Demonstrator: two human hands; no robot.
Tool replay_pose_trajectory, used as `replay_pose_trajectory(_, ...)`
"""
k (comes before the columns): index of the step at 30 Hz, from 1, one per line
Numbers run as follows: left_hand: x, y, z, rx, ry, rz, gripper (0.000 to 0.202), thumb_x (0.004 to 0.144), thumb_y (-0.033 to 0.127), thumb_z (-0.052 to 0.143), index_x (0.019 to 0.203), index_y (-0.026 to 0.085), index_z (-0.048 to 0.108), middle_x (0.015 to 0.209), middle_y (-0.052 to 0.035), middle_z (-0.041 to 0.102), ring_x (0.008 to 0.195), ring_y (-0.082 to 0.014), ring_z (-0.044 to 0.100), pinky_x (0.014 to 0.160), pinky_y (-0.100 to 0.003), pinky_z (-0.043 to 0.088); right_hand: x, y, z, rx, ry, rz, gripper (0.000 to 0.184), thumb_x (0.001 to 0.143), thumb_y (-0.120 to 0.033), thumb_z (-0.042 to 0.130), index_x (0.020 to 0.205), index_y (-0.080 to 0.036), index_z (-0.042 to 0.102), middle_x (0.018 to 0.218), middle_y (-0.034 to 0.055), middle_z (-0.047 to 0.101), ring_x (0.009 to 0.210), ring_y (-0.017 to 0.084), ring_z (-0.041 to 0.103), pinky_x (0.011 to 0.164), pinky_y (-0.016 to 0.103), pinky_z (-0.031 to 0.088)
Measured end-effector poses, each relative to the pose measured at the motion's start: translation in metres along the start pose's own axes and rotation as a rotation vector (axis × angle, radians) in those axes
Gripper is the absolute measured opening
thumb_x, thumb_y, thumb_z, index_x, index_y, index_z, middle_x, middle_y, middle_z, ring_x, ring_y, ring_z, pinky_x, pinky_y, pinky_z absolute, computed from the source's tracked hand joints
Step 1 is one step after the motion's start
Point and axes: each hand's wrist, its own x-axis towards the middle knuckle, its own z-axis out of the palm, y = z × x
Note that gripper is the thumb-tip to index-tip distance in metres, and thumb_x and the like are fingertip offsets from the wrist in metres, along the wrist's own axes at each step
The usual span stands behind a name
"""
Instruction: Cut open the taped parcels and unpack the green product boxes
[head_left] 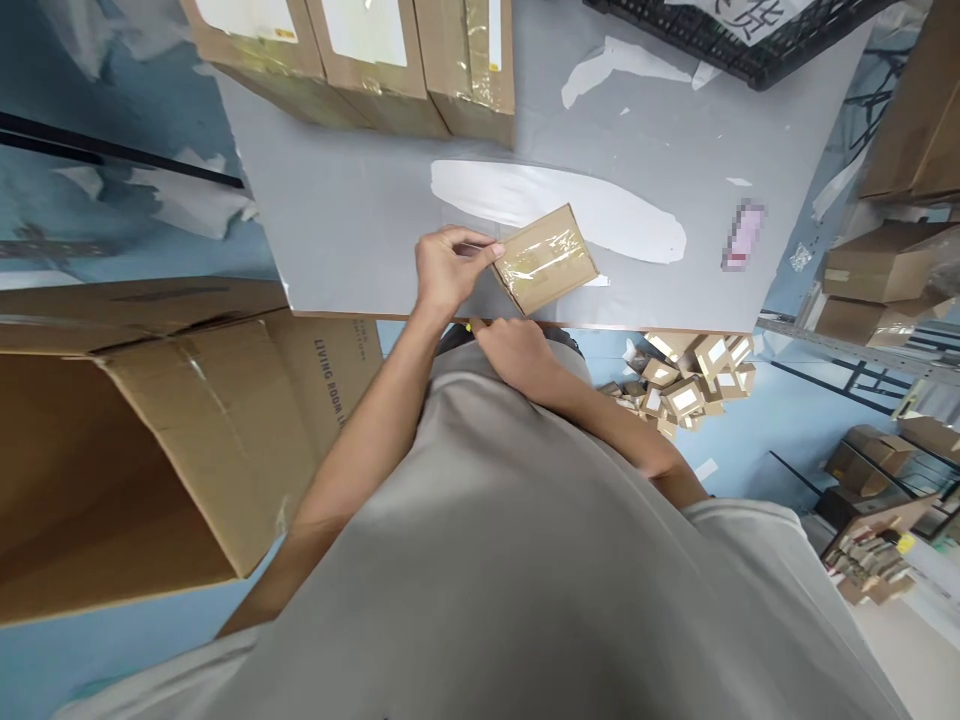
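A small cardboard box (550, 268) with shiny clear tape across its top sits tilted near the front edge of the grey table (360, 230). My left hand (450, 262) pinches its left corner between thumb and fingers. Below the table edge, close to my waist, my right hand (517, 350) is closed with its knuckles up. A tiny yellow spot (469, 327) shows by its fingertips; whatever those fingers hold is hidden. Behind the small box lies a long white paper strip (495, 190).
Three taped cartons (375, 95) stand at the back left, and a black crate (750, 60) at the back right. A pink item (744, 235) lies on the right. Left of me is a large open carton (225, 400). Many small boxes (682, 395) are heaped on the floor.
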Motion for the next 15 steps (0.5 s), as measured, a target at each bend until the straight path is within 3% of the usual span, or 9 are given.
replay_pose_trajectory(2, 0.002, -0.002, -0.001, -0.013, -0.013, -0.001, 0.017, 0.089, 0.041, 0.094, 0.096, 0.027, 0.088, 0.107, -0.0053, 0.089, 0.098, -0.025, 0.083, 0.092, -0.04, 0.072, -0.013, 0.015, -0.013, -0.077, -0.065, -0.155, 0.033, 0.124, -0.022, 0.058, 0.145, -0.025, 0.083, 0.132, 0.0128, 0.091, 0.118, 0.032, 0.086, 0.101, 0.039, 0.06)
replay_pose_trajectory(3, 0.002, -0.003, -0.001, -0.022, -0.019, -0.001, 0.017, 0.089, 0.04, 0.094, 0.097, 0.027, 0.088, 0.109, -0.0058, 0.088, 0.099, -0.0248, 0.083, 0.092, -0.04, 0.072, -0.016, 0.026, -0.021, -0.086, -0.05, -0.168, 0.034, 0.127, -0.028, 0.054, 0.147, -0.025, 0.081, 0.136, 0.0132, 0.09, 0.12, 0.032, 0.085, 0.1, 0.038, 0.06)
replay_pose_trajectory(8, 0.008, -0.004, 0.002, -0.054, -0.021, 0.02, 0.017, 0.09, 0.038, 0.094, 0.1, 0.026, 0.087, 0.115, -0.007, 0.088, 0.099, -0.0248, 0.083, 0.095, -0.042, 0.071, 0.003, 0.098, -0.045, 0.041, 0.392, 0.177, 0.038, 0.128, -0.044, 0.05, 0.14, -0.021, 0.078, 0.136, 0.0168, 0.084, 0.125, 0.031, 0.079, 0.101, 0.036, 0.058)
replay_pose_trajectory(10, 0.013, -0.001, 0.001, -0.041, -0.017, 0.037, 0.016, 0.092, 0.038, 0.092, 0.102, 0.027, 0.086, 0.117, -0.0067, 0.087, 0.1, -0.0255, 0.083, 0.097, -0.043, 0.07, 0.019, 0.121, -0.042, 0.113, 0.477, 0.255, 0.038, 0.127, -0.045, 0.052, 0.131, -0.018, 0.078, 0.13, 0.0185, 0.082, 0.12, 0.031, 0.079, 0.099, 0.036, 0.058)
replay_pose_trajectory(12, 0.015, 0.005, 0.0, 0.003, -0.006, 0.058, 0.014, 0.096, 0.037, 0.089, 0.105, 0.027, 0.086, 0.117, -0.0062, 0.087, 0.104, -0.0266, 0.082, 0.1, -0.046, 0.07, 0.029, 0.135, -0.033, 0.204, 0.477, 0.273, 0.038, 0.126, -0.046, 0.052, 0.124, -0.018, 0.077, 0.123, 0.0159, 0.081, 0.113, 0.029, 0.08, 0.097, 0.034, 0.058)
replay_pose_trajectory(15, 0.01, 0.019, 0.005, 0.131, 0.017, 0.182, 0.021, 0.099, 0.035, 0.087, 0.119, 0.027, 0.086, 0.133, -0.0076, 0.084, 0.133, -0.0336, 0.078, 0.121, -0.057, 0.062, 0.032, 0.138, -0.018, 0.28, 0.463, 0.287, 0.036, 0.126, -0.047, 0.055, 0.116, -0.019, 0.075, 0.115, 0.0107, 0.081, 0.103, 0.024, 0.08, 0.093, 0.03, 0.057)
